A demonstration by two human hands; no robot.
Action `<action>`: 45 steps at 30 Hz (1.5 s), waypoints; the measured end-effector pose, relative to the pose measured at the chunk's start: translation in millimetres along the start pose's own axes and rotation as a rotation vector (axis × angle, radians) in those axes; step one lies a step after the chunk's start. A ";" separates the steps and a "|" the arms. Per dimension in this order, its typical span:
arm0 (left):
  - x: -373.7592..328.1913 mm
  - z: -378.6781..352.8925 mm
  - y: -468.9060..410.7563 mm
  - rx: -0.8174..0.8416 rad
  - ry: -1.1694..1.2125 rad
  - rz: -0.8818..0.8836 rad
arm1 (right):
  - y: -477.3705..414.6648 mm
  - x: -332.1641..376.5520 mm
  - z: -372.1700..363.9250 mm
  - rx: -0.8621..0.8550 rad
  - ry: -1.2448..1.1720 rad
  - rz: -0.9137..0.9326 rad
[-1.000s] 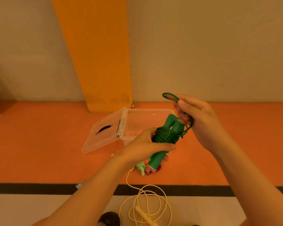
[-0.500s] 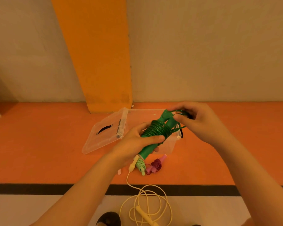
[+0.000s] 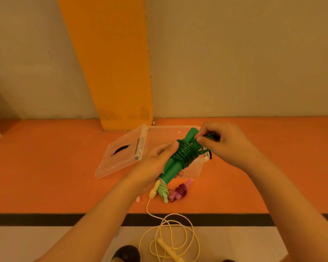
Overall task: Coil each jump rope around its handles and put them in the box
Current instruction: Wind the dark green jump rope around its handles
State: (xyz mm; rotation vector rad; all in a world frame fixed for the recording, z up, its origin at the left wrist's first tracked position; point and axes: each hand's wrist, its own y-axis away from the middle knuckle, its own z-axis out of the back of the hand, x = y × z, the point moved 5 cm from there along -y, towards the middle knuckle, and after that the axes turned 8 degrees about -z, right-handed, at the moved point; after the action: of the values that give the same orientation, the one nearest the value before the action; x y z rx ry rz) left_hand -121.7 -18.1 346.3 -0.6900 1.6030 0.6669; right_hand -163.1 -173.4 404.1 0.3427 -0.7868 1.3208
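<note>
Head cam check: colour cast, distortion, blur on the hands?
Head view: heavy warm orange cast throughout; wide-angle bend tilts the pillar and stretches the forearms at the bottom edge; left hand, right hand and green rope look sharp, no evident motion blur; shadows soft; clear box hard to read against the floor.

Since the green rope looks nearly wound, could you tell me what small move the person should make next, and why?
Probably tuck the loose end under the coils: the left hand grips the handles, the green rope is wound round them, and the right hand pinches the last loop.
</note>
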 end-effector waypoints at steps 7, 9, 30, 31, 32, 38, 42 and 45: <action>-5.7 1.6 0.5 -0.001 -0.072 -0.062 | -0.5 -2.7 -1.5 0.045 -0.051 -0.099; -7.9 2.7 -0.2 -0.017 -0.083 -0.106 | -0.9 -4.2 -0.7 0.065 -0.066 -0.124; 0.1 8.7 -3.6 0.001 -0.194 -0.138 | 3.5 0.6 -21.8 0.052 0.202 -0.022; 0.8 8.2 -4.1 0.012 -0.185 -0.125 | 4.1 2.0 -21.6 0.061 0.176 -0.007; 1.6 7.6 -4.5 0.023 -0.176 -0.112 | 4.8 2.7 -21.8 0.074 0.145 0.003; 3.7 6.7 -8.8 0.053 -0.276 -0.143 | 5.5 2.5 -22.6 0.143 -0.220 -0.037; 9.7 1.0 -11.6 0.107 -0.391 -0.181 | 5.6 6.9 -23.9 0.169 -0.351 -0.050; 12.1 1.6 -11.2 0.094 -0.469 -0.169 | 3.7 1.4 -24.9 0.112 -0.325 -0.069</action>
State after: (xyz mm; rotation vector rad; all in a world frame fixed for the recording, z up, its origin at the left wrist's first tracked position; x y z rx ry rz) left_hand -113.6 -25.1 333.6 -0.5438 1.1229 0.5742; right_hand -158.6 -155.5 386.8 0.6802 -0.9639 1.2628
